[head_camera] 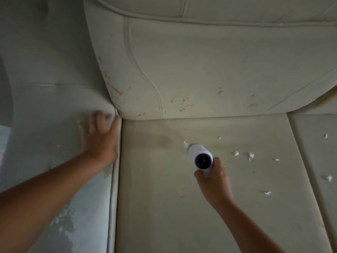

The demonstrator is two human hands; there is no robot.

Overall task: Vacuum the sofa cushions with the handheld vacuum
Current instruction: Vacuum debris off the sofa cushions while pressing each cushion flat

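Note:
A beige seat cushion [164,189] fills the middle of the view. My right hand [213,181] grips the handle of a white handheld vacuum [199,154] with a black rear end. Its nozzle points down and away, onto the cushion beside a small white scrap. Several white paper scraps [251,155] lie scattered to the right of the vacuum. My left hand [100,136] rests flat with fingers spread on the sofa armrest [54,125], right beside the seam with the seat cushion.
A worn back cushion [209,70] with brown peeled spots stands behind the seat. A second seat cushion [315,152] with more scraps lies at the right. The armrest surface is flaking near the lower left.

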